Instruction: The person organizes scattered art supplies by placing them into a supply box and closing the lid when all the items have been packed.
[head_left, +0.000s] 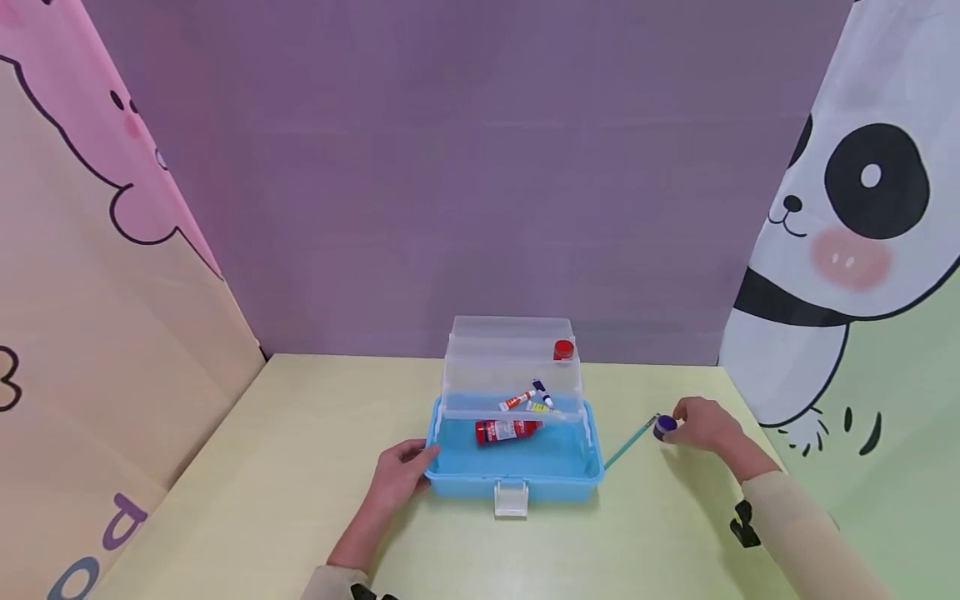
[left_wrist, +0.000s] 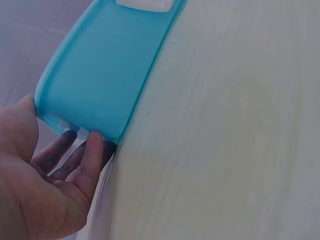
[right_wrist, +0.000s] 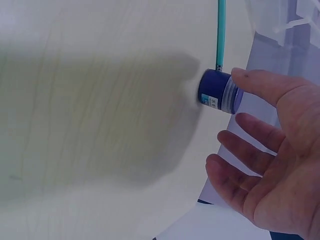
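A light blue storage box (head_left: 551, 490) with clear raised upper parts stands on the table. My left hand (head_left: 401, 477) holds its left end, with the thumb at the rim and the fingers against the outside wall. To the right, my right hand (head_left: 705, 425) pinches a purple paint jar (right_wrist: 215, 92) by its lid end; part of the grip is hidden. Beside that jar lies a teal paintbrush (head_left: 630, 443), reaching to the box's right corner. Inside the box is a red paint bottle (head_left: 508, 431).
Small paint tubes (head_left: 517, 401) lie on the clear tray section, and a red-capped jar (head_left: 564, 350) shows behind them. A white latch (head_left: 511, 498) hangs from the box front. The pale table (head_left: 322, 417) meets a purple backdrop (head_left: 480, 208) behind and printed cloths on both sides.
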